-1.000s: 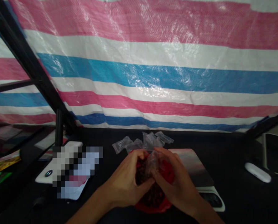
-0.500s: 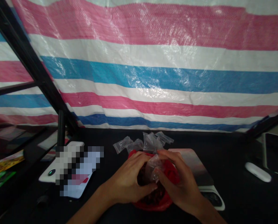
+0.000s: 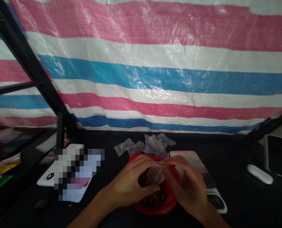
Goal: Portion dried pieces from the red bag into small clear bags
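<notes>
Plastic bag on counter, left hand and right hand around it; loose plastic sachets just behind, flat pad right, oblong case farther right, tarp behind counter.

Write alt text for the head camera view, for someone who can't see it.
The left hand and right hand hold a clear plastic bag over a red plastic bag of dark contents on a black table. More clear bags lie beyond it, before a pink, white and blue striped tarp.
</notes>
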The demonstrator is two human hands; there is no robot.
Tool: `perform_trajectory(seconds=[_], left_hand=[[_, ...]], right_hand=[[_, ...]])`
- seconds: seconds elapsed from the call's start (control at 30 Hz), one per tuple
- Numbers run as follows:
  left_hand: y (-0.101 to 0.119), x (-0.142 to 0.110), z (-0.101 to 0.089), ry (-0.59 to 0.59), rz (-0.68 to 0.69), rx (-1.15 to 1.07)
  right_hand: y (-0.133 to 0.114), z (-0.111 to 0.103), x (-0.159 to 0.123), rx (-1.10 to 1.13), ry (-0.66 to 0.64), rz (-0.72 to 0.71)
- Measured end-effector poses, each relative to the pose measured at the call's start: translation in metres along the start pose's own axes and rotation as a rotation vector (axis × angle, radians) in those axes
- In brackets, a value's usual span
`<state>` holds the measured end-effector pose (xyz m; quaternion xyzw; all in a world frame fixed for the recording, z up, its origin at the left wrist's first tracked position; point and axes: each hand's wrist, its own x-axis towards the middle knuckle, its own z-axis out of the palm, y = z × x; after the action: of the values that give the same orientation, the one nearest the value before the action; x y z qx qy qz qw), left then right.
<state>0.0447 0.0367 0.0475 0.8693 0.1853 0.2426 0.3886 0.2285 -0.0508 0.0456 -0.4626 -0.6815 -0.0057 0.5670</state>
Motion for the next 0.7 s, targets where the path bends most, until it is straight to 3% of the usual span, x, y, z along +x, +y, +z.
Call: perform_trajectory(seconds=[0.23, 0.3, 0.4, 0.47, 0.57, 0.7], left_hand=[[-0.005, -0.001, 0.005, 0.082, -0.099, -0.148], [-0.01, 0.001, 0.007, 0.168, -0.113, -0.253], [-0.023, 0.005, 0.003, 0.398, -0.165, -0.324], [-0.034, 0.007, -0.005, 0.568, -0.222, -0.263], [-0.051, 0.008, -0.02, 0.733, -0.31, -0.09], [-0.07, 0.005, -0.035, 0.793, -0.394, 0.262]], right_hand=[[0.001, -0.004, -0.001, -0.059, -0.038, 0.041], [0.002, -0.005, -0.001, -0.099, -0.039, 0.075], [0.008, -0.005, 0.001, -0.181, -0.035, 0.133], [0.014, -0.006, 0.003, -0.244, -0.061, 0.149], [0.019, -0.008, 0.007, -0.323, -0.156, 0.157], [0.016, -0.01, 0.011, -0.406, -0.465, 0.217]])
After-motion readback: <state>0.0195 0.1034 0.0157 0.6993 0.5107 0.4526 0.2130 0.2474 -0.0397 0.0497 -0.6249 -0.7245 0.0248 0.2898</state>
